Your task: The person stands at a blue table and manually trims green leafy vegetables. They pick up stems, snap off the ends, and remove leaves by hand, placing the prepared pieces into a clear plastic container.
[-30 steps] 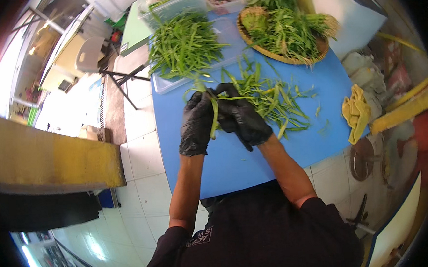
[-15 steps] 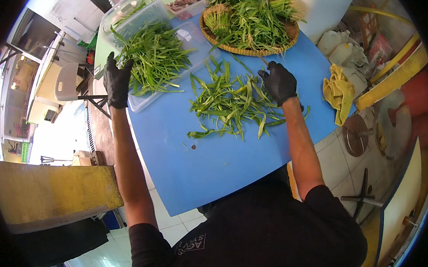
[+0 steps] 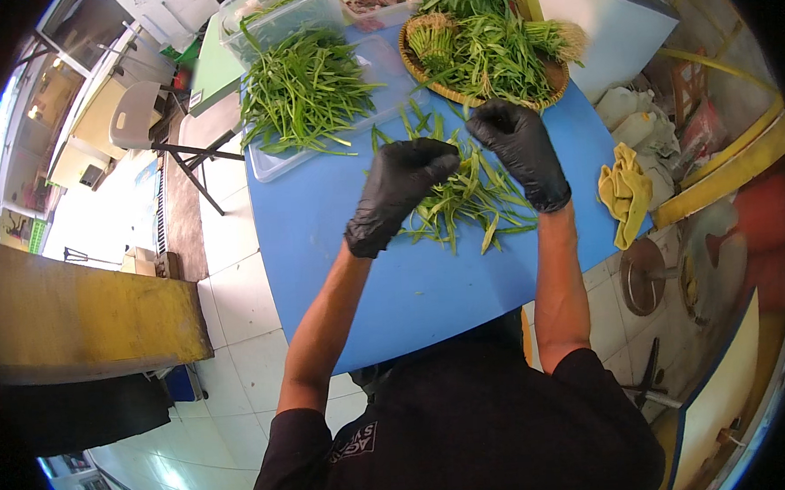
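Note:
Both my hands wear black gloves and hover over a loose pile of green leafy stems (image 3: pixel 466 210) on the blue tabletop (image 3: pixel 395 289). My left hand (image 3: pixel 405 187) has its fingers curled together above the pile's left part; whether anything is in them is hidden. My right hand (image 3: pixel 521 149) is closed too, at the pile's right, just in front of the woven basket (image 3: pixel 437 85). Something thin shows by its fingertips, too small to name. Left of the pile, a heap of cut greens (image 3: pixel 304 90) lies on a clear plastic lid (image 3: pixel 273 167).
Bundles of rooted greens (image 3: pixel 498 53) fill the basket. Behind the heap stands a clear plastic tub (image 3: pixel 283 29). A yellow cloth (image 3: pixel 625 193) hangs over the table's right edge. A folding chair (image 3: pixel 137 121) is at the left, a round stool (image 3: pixel 643 276) at the right.
My left hand has left the heap of cut greens, moved right to the loose pile and closed. My right hand has risen slightly, staying closed. The view has shifted a little.

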`<state>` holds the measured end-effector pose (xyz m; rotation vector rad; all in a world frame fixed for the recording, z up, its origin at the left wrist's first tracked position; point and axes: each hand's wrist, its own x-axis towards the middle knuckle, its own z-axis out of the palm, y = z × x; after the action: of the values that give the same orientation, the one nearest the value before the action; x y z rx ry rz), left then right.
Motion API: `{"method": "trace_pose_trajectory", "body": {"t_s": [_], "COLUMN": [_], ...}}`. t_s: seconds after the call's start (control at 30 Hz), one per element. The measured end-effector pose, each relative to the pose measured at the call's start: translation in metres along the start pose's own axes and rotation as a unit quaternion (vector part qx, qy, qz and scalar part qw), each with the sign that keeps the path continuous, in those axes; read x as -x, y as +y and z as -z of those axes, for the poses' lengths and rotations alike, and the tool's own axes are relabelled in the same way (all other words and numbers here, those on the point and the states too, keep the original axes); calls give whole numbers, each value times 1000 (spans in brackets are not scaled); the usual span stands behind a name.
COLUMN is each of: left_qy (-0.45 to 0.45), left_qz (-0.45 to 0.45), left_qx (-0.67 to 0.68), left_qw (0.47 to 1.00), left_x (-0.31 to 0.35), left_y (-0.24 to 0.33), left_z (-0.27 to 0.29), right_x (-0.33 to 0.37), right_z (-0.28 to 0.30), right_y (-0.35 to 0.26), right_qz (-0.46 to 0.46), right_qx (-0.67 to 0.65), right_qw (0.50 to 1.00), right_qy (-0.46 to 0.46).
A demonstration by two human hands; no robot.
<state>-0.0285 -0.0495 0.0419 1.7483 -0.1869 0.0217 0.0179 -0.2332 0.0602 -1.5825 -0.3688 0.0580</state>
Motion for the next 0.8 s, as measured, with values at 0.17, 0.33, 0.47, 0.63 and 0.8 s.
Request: {"method": "trace_pose_trajectory", "body": {"t_s": [0.17, 0.33, 0.47, 0.63, 0.8], "left_qy": [-6, 16, 107, 129, 95], "left_qz": [54, 58, -4, -27, -88], "left_qx": [104, 22, -296, -394, -508], "left_qw": [993, 998, 949, 910, 852], "left_x": [-3, -2, 21, 44, 4], "left_y": [-3, -8, -62, -115, -115], "left_z": [7, 49, 90, 77, 27], "right_x": [16, 25, 57, 96, 68], "right_z": [-21, 30, 98, 144, 133], "right_y": [-5, 32, 59, 125, 124], "right_qz": [-6, 41, -54, -32, -40], "right_qx": [53, 151, 397, 486, 599], "right_qw": [997, 984, 905, 841, 766], "right_qy": [-48, 83, 141, 235, 232]}}
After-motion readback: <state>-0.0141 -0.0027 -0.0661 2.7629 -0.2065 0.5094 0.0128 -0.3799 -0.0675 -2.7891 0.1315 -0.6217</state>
